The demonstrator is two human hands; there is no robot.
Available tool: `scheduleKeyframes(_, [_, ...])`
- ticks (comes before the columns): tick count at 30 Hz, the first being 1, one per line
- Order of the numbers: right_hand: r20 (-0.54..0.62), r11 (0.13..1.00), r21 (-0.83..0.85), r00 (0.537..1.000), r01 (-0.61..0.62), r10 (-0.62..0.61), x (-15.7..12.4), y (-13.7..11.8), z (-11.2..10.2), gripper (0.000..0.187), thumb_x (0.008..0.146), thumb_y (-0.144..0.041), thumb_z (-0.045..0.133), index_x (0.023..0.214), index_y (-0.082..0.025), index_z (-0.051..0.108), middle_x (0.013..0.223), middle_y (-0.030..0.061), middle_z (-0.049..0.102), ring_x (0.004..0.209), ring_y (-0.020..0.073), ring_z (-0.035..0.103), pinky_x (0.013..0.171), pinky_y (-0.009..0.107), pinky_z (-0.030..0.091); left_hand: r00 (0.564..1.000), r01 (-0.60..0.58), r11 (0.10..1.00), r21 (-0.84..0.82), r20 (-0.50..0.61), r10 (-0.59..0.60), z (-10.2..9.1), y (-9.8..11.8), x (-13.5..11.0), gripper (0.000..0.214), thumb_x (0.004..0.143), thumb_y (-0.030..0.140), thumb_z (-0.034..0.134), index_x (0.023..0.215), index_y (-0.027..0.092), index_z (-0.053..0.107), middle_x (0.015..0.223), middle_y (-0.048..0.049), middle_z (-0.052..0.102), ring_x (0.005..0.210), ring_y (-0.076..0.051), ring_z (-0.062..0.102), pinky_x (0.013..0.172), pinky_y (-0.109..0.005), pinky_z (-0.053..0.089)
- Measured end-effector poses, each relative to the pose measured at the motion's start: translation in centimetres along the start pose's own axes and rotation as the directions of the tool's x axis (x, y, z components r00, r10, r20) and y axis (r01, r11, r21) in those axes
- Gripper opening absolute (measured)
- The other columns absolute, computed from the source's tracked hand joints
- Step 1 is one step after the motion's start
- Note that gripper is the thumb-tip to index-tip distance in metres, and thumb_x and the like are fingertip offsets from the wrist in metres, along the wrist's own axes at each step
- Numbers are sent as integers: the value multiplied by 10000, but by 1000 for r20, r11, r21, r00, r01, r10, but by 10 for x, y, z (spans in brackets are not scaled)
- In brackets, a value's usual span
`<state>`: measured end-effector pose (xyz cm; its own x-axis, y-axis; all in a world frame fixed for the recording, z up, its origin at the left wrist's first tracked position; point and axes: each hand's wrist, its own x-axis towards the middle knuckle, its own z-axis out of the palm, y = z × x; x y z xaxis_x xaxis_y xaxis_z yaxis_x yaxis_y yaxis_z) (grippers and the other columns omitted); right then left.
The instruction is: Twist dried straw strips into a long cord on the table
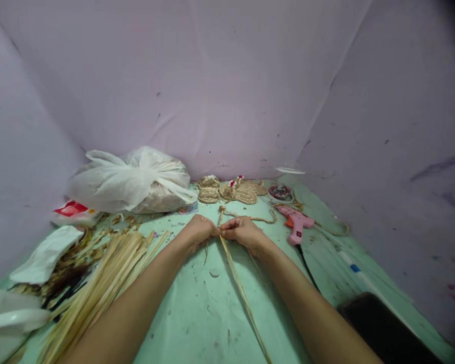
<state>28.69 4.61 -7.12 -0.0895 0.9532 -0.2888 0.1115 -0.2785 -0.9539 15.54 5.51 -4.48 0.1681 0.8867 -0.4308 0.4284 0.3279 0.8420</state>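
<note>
Bare forearms [307,298] lead to the left hand [199,232] and right hand [247,234], both pinched nearly closed on the cord [221,217] over the table's [184,316] middle, apparently mid-braid, so the next turn would call for a firm pinch with loose strands [239,288] kept apart.

Left hand [201,232] and right hand [244,234] are both pinching this straw braid [221,218] over the green desk [193,323], pink glue gun [297,223] off right, loose straw pile [109,275] down left.
</note>
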Motion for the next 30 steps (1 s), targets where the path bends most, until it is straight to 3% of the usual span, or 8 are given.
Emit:
scheduleKeyframes(3, [-56, 978, -206, 998, -11, -1, -1, -4, -1, 104, 497, -135, 599, 591, -122, 640, 497, -15, 559, 448, 68, 424, 461, 191, 315, 993, -90, 994, 65, -70, 95, 5, -4, 3, 200, 491, 114, 511, 426, 171, 331, 343, 80, 211, 334, -29, 164, 363, -215, 77])
scheduleKeyframes(8, [-177, 763, -645, 979, -39, -100, -14, -21, -6, 118, 525, -212, 598, 571, -135, 675, 482, 28, 570, 485, 112, 475, 429, 205, 274, 989, -128, 988, 84, -68, 134, 10, -10, 8, 162, 491, 103, 480, 407, 162, 355, 350, 68, 221, 351, -35, 184, 372, -218, 97])
scheduleKeyframes(16, [-120, 448, -893, 946, 30, -302, -45, -38, 28, 183, 586, -174, 518, 652, -149, 687, 650, 117, 659, 581, 185, 571, 469, 246, 279, 992, 90, 980, -180, -75, -105, 14, -1, 2, 206, 462, 116, 451, 424, 199, 266, 327, 80, 200, 313, -33, 142, 343, -217, 75])
scheduleKeyframes(20, [-65, 354, -934, 949, 51, -309, -47, -37, 36, 214, 582, -129, 510, 696, -144, 690, 685, 132, 664, 601, 196, 583, 489, 249, 298, 995, 84, 976, -199, -29, -92, 8, 1, -2, 178, 431, 94, 425, 416, 188, 274, 319, 78, 226, 300, -27, 151, 342, -210, 60])
scheduleKeyframes(22, [-22, 361, -928, 953, 93, -303, -44, -36, 30, 196, 574, -111, 505, 654, -141, 682, 659, 120, 658, 594, 182, 577, 492, 241, 305, 999, 37, 992, -119, 15, -36, 4, 2, -3, 156, 436, 90, 436, 420, 179, 309, 315, 82, 222, 297, -26, 154, 345, -208, 48])
scheduleKeyframes(25, [80, 471, -859, 961, 201, -263, -41, -37, 13, 157, 580, -114, 510, 588, -150, 663, 572, 65, 628, 541, 140, 543, 476, 222, 305, 995, 4, 1000, -27, 103, -1, -3, 3, -4, 183, 470, 124, 496, 432, 180, 326, 313, 89, 206, 294, -27, 148, 344, -211, 36])
scheduleKeyframes(27, [154, 609, -761, 975, 221, -160, -39, -41, 2, 119, 604, -162, 532, 550, -144, 637, 501, 32, 585, 476, 112, 497, 447, 209, 300, 989, -1, 1000, -20, 145, 4, -5, 3, -4, 205, 493, 147, 517, 437, 180, 323, 321, 87, 218, 297, -25, 150, 343, -211, 41])
scheduleKeyframes(30, [238, 864, -493, 971, 104, 19, -37, -45, -14, 164, 649, -250, 554, 542, -129, 587, 494, 16, 555, 440, 85, 463, 438, 193, 337, 981, 0, 998, -57, 196, 12, -7, 2, -3, 226, 519, 165, 533, 450, 179, 318, 340, 87, 233, 304, -22, 153, 344, -206, 50])
